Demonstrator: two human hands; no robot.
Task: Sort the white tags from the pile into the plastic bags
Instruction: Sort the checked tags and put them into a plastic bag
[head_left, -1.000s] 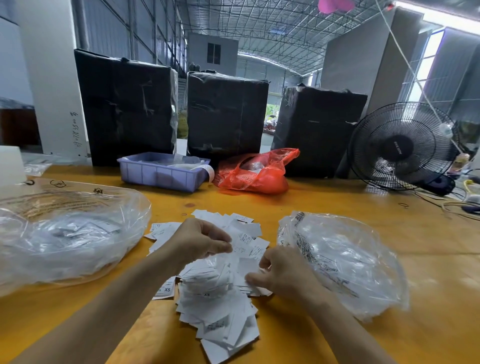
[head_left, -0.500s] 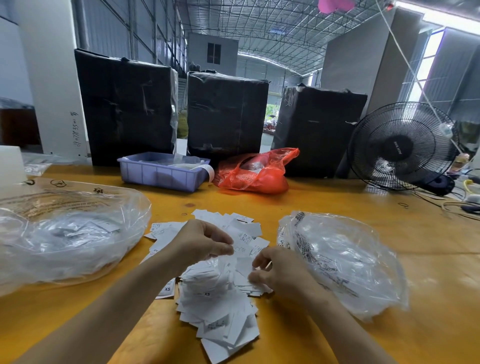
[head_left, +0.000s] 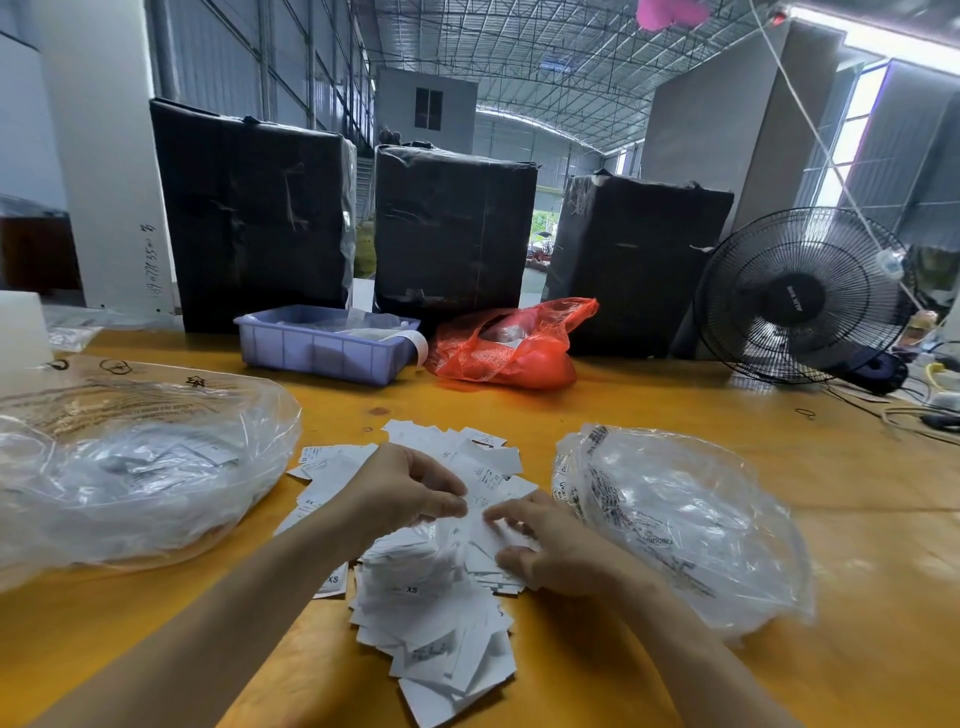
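Note:
A pile of white tags (head_left: 431, 618) lies on the yellow table (head_left: 857, 545) in front of me, some marked XS. My left hand (head_left: 400, 488) hovers over the pile's middle and pinches a small bunch of tags between thumb and fingers. My right hand (head_left: 550, 545) rests on the pile's right side, its fingers curled onto tags beside the left hand's fingertips. A large clear plastic bag (head_left: 130, 467) holding tags sits to the left. A second clear plastic bag (head_left: 685, 525) lies to the right, next to my right wrist.
A purple tray (head_left: 322, 348) and a red plastic bag (head_left: 509, 348) stand behind the pile. Three black wrapped boxes (head_left: 452, 234) line the table's far edge. A black fan (head_left: 800, 296) and cables (head_left: 919, 415) occupy the far right.
Both hands have drawn closer together over the pile; the right hand's fingers moved left toward the left hand's fingertips. The bags have not moved.

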